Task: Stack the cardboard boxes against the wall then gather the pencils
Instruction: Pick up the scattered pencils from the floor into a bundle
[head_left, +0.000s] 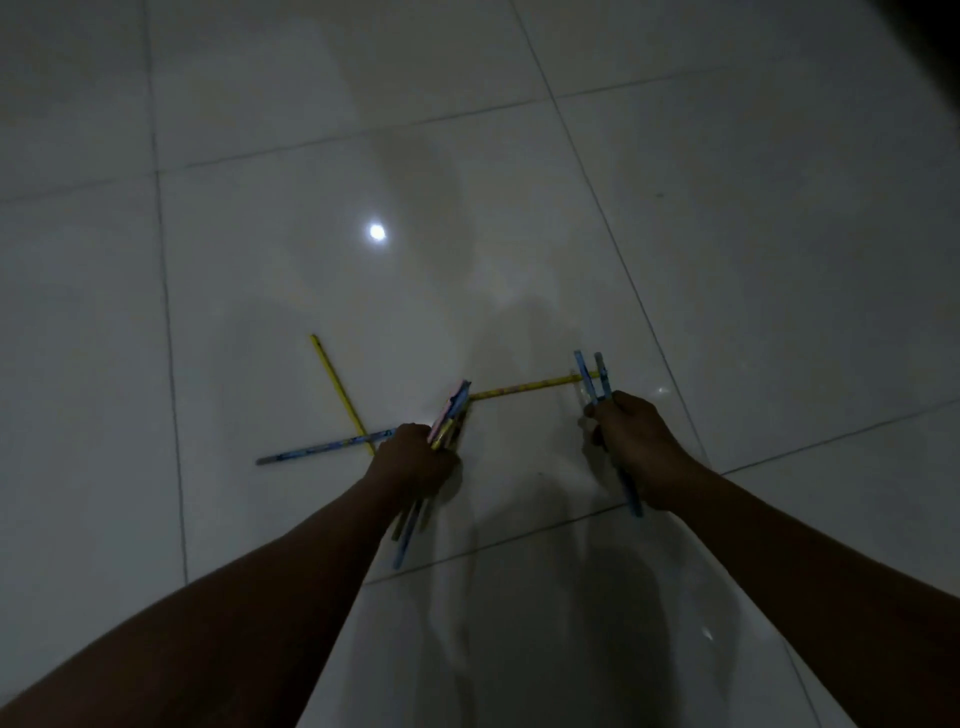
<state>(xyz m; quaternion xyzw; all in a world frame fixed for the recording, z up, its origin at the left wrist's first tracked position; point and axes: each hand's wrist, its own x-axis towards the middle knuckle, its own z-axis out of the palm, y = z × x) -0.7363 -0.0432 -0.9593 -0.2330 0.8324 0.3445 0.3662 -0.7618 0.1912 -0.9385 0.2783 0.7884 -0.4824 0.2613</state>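
Left hand (415, 457): grips mixed pencil bundle (451, 415). Right hand (631, 441): grips blue pencils (592, 376). Tiled floor (727, 260): slanted yellow pencil (337, 387) crossing loose blue pencil (322, 447); second yellow pencil (524, 387) between hands; round glare spot (377, 232).

head cam | looks forward-down | near tiled floor (519, 156) | single view

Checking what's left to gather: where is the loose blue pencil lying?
Head view: the blue pencil lies on the floor tiles left of the left hand, crossing the near end of a yellow pencil.
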